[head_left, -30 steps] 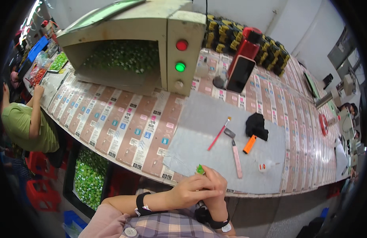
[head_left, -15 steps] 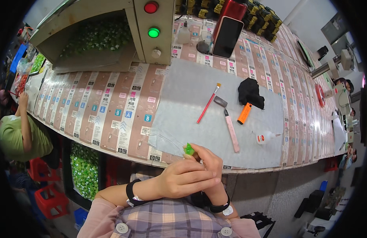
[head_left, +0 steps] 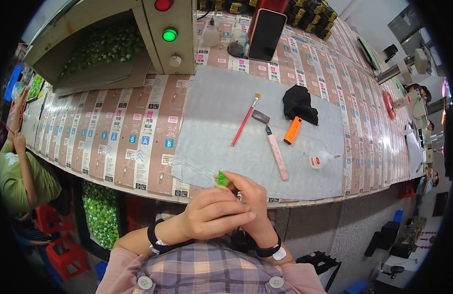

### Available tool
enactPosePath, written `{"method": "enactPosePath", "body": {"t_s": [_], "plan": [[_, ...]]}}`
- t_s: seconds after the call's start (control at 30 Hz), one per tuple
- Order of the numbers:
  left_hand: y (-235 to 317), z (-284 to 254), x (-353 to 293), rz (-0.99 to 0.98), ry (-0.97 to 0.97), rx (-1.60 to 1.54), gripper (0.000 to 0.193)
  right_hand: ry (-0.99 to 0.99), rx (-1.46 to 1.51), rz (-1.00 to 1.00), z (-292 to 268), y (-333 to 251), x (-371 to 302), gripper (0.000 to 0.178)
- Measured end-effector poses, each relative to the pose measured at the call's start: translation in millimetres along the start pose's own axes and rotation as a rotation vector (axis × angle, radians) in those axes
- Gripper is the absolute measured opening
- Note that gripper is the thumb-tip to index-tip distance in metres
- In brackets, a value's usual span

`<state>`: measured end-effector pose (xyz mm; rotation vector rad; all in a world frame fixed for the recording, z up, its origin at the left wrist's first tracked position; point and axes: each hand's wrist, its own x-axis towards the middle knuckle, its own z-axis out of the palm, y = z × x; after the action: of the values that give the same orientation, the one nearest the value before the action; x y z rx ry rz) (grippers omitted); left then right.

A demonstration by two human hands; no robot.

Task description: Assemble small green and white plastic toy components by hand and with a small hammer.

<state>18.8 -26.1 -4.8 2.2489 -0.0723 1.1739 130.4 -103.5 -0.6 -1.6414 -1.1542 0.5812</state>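
Observation:
Both my hands are raised close to my chest, over the near edge of the workbench. My left hand lies across my right hand, and together they pinch a small bright green plastic piece at the fingertips. Beyond them a grey mat carries a red-handled brush, a pink-handled scraper, an orange-handled tool by a black cloth, and a small glue bottle.
A beige machine with a red and a green lamp holds green pieces at the back left. A dark phone stands behind the mat. A person in a green shirt works at the left; a crate of green pieces sits under the bench.
The view has tilted down and closer to the bench. My hands stay together on the green piece, shifting it slightly between the fingertips.

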Motion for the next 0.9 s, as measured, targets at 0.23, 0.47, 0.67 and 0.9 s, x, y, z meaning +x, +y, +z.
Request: {"method": "enactPosePath", "body": {"t_s": [0.23, 0.47, 0.67, 0.9], "plan": [[-5, 2, -1, -0.073, 0.020, -0.006, 0.034, 0.043, -0.218, -0.130, 5, 6, 5, 0.031], [-6, 4, 2, -0.147, -0.019, 0.091, 0.029, 0.181, -0.440, -0.183, 5, 10, 22, 0.023], [-17, 5, -20, -0.254, 0.146, 0.231, 0.020, 0.205, -0.448, -0.257, 27, 19, 43, 0.026], [-26, 12, -29, -0.517, 0.311, -0.033, 0.020, 0.149, -0.370, -0.190, 42, 28, 39, 0.030]]}}
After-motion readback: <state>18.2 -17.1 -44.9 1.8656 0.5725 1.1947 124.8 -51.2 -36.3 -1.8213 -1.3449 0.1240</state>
